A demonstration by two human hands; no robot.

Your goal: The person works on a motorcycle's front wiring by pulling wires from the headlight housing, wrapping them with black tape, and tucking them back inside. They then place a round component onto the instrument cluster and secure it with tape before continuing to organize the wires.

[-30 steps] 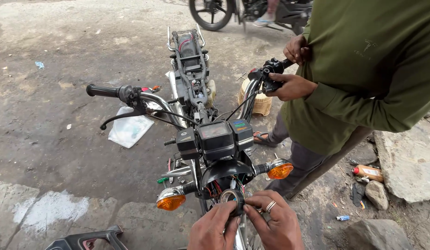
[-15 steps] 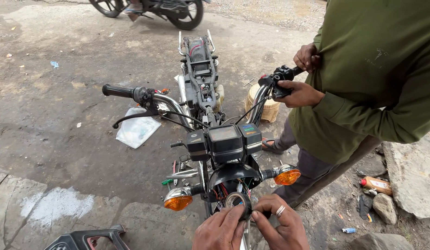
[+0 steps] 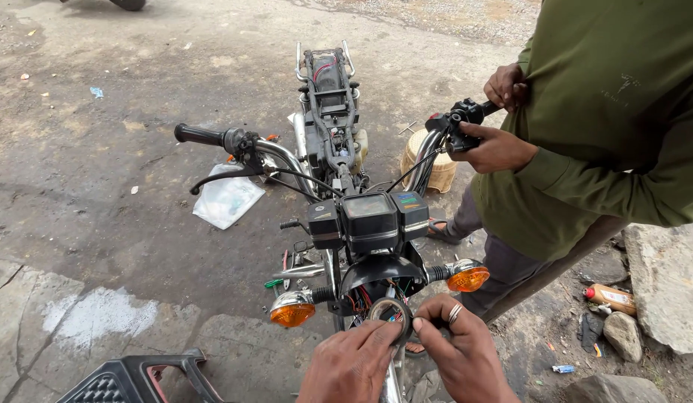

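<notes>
A stripped motorcycle (image 3: pixel 339 149) stands in front of me, seat and tank off, its instrument cluster (image 3: pixel 369 218) facing me. Below the cluster, the black headlight shell (image 3: pixel 376 272) is open and coloured wires show inside. Both of my hands are at a round metal ring (image 3: pixel 391 315) at its lower edge. My left hand (image 3: pixel 350 364) pinches the ring from the left. From the right, my right hand (image 3: pixel 455 351), which wears a finger ring, grips the same part. Orange indicators (image 3: pixel 292 313) (image 3: pixel 467 277) stick out on each side.
A person in a green top (image 3: pixel 608 127) stands at the right, one hand (image 3: pixel 492 148) on the right handlebar grip. The left handlebar (image 3: pixel 204 136) juts left. A plastic bag (image 3: pixel 227 198), tools (image 3: pixel 287 269), a woven basket (image 3: pixel 429 160), a black stool (image 3: pixel 137 380) and rocks (image 3: pixel 667 283) lie around.
The view has shifted so the motorcycle sits higher and farther. Both my hands stay on the ring under the headlight shell. The other person keeps holding the right handlebar.
</notes>
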